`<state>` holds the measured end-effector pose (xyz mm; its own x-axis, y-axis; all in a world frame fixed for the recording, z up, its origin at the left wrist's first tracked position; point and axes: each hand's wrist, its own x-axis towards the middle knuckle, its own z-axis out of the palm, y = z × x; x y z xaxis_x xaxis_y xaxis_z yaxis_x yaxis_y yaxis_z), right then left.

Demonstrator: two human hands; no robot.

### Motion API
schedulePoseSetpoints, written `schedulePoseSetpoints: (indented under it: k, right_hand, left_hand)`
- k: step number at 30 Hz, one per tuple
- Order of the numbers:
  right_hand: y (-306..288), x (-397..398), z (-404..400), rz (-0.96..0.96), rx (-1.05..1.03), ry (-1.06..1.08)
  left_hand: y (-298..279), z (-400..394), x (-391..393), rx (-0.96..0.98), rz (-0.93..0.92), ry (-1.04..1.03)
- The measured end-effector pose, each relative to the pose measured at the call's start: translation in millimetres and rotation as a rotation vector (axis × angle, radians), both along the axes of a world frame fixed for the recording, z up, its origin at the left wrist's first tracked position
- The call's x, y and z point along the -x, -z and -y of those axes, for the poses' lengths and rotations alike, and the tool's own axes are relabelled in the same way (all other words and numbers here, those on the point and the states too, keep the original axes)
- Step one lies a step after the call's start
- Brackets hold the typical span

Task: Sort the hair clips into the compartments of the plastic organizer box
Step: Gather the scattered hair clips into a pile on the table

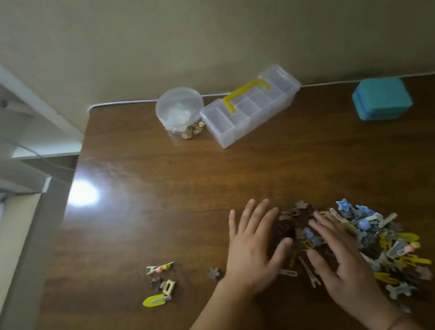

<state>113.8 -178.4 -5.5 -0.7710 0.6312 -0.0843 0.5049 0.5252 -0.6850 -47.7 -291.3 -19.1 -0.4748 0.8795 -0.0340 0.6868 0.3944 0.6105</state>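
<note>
A large pile of hair clips [383, 242] in brown, yellow, blue and beige lies on the wooden table [160, 201] at the near right. My left hand [253, 252] rests flat on the pile's left edge, fingers spread. Beside it, my right hand [338, 259] lies flat over the middle of the pile, fingers apart. Neither hand grips a clip. A few separate clips [160, 283] lie to the left, with a brown flower clip [214, 273] between them and my left hand. The clear plastic organizer box [251, 108] with a yellow handle stands shut at the back.
A round clear jar [179, 112] with small golden items stands left of the organizer. A teal box [381, 98] sits at the back right. The table's left edge runs along a white shelf unit [2, 116], and a wall closes the far side.
</note>
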Motion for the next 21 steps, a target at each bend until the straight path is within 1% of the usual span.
schedulePoseSetpoints:
  k: [5, 9, 11, 13, 15, 21]
  right_hand:
    - [-3, 25, 10, -0.018, 0.041, -0.115]
    - [-4, 32, 11, -0.048, 0.015, -0.192]
    - [-4, 29, 7, -0.043, 0.010, -0.205]
    - [-3, 22, 2, -0.027, 0.000, -0.208]
    - [-1, 13, -4, -0.021, -0.011, -0.196]
    - [0, -25, -28, 0.005, -0.032, -0.115]
  left_hand:
    - [5, 100, 36, -0.103, -0.134, -0.317]
    - [17, 162, 46, 0.005, -0.231, -0.511]
    - [25, 174, 46, 0.044, -0.192, -0.582]
    - [31, 172, 40, 0.044, -0.126, -0.568]
    - [33, 160, 30, 0.032, -0.103, -0.495]
    - [29, 88, -18, 0.043, -0.074, -0.284]
